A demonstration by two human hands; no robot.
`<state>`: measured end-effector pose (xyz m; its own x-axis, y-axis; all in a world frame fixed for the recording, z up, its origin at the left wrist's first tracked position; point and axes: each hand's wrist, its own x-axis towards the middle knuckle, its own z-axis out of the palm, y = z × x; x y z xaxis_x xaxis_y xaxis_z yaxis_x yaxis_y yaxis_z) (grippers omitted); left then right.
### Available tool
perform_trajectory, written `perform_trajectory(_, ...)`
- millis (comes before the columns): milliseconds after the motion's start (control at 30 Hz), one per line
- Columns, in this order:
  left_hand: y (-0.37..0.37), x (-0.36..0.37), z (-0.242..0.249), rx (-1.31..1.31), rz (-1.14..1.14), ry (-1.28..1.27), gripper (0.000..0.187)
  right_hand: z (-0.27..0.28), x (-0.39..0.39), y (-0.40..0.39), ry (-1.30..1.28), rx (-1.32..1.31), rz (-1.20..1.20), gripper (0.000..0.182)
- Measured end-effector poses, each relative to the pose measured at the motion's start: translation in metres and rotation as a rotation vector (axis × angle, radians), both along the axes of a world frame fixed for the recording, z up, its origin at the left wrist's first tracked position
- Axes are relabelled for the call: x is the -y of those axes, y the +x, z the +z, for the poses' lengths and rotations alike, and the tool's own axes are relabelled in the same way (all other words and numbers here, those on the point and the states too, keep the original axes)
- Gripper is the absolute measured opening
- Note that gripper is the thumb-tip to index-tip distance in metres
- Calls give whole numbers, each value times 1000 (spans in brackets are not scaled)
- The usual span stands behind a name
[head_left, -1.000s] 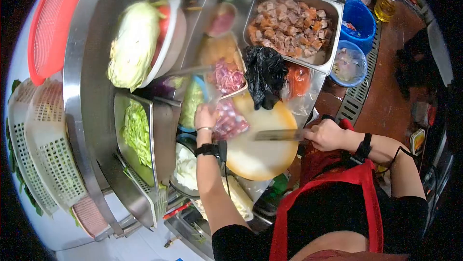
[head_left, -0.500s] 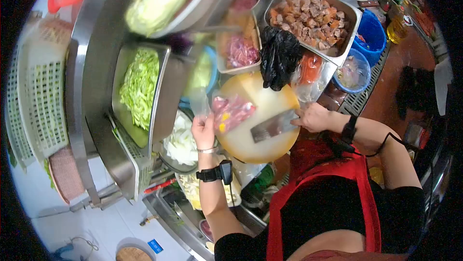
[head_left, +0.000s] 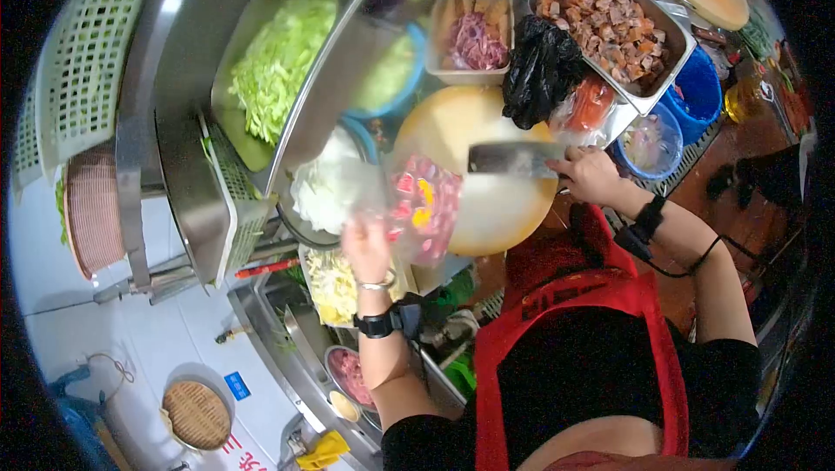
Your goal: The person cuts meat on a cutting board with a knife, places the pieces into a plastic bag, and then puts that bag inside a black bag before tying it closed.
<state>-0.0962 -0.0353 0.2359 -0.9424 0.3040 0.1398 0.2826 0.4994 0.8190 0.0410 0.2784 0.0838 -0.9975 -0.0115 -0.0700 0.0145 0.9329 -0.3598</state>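
Observation:
My right hand is closed round the handle of a cleaver, its broad blade lying flat over the round cutting board. My left hand, smeared by motion, is closed on the edge of a clear plastic bag of pink meat with red and yellow print. The bag overlaps the board's left side. Just beyond my left hand is a bowl of white sliced vegetable. A black plastic bag and a clear bag with something orange-red lie at the board's far right edge.
A steel tray of cubed meat stands at the back right, near blue buckets. Shredded green vegetable fills a steel pan at left. A tray of pale yellow pieces sits below my left hand.
The bag of meat has moved toward me, from the board's middle left to its near left edge, with my left hand. The cleaver has turned level and shifted toward the board's far side.

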Motion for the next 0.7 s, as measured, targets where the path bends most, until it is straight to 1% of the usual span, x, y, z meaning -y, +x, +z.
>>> perform_trajectory(33, 13, -1, -17, -88, -79, -104, 13, -8, 9, -7, -21, -23, -49, 38)
perform_trajectory(67, 26, -3, -38, -178, -158, -206, 17, -16, 18, -18, -16, -22, -37, 38)
perform_trajectory(133, 51, -9, -61, -167, -248, -266, 23, -30, 36, -41, -82, -66, -150, 37)
perform_trajectory(167, 62, -9, -66, -256, -273, -277, 22, -31, 42, -50, -80, -66, -142, 37)
perform_trajectory(233, 82, -6, -73, -437, -315, -301, 20, -29, 55, -62, -77, -160, -226, 30)
perform_trajectory(267, 89, -4, -76, -530, -332, -312, 20, -24, 60, -66, -74, -160, -210, 30)
perform_trajectory(333, 100, -6, -80, -554, -281, -291, 21, -5, 66, -71, -393, -597, -23, 27)
perform_trajectory(367, 105, -4, -81, -541, -258, -291, 21, 13, 78, -71, -666, -702, 83, 22)
perform_trajectory(400, 109, -3, -81, -552, -260, -320, 21, 31, 89, -71, -667, -688, 102, 22)
perform_trajectory(467, 113, 0, -80, -562, -253, -344, 21, 57, 104, -71, -634, -543, 496, 25)
perform_trajectory(500, 114, 4, -79, -583, -240, -355, 21, 53, 109, -74, -631, -536, 503, 25)
perform_trajectory(533, 115, 6, -78, -606, -230, -365, 20, 44, 113, -80, -555, -467, 523, 29)
perform_trajectory(567, 116, 8, -80, -565, -184, -380, 20, 38, 117, -84, -477, -399, 541, 34)
perform_trajectory(600, 116, 11, -83, -569, -174, -373, 20, 34, 117, -86, -468, -400, 550, 34)
perform_trajectory(667, 119, 15, -89, -564, -136, -357, 19, 33, 116, -86, -444, -471, 586, 49)
perform_trajectory(700, 123, 16, -90, -580, -138, -341, 19, 36, 114, -84, -440, -465, 592, 49)
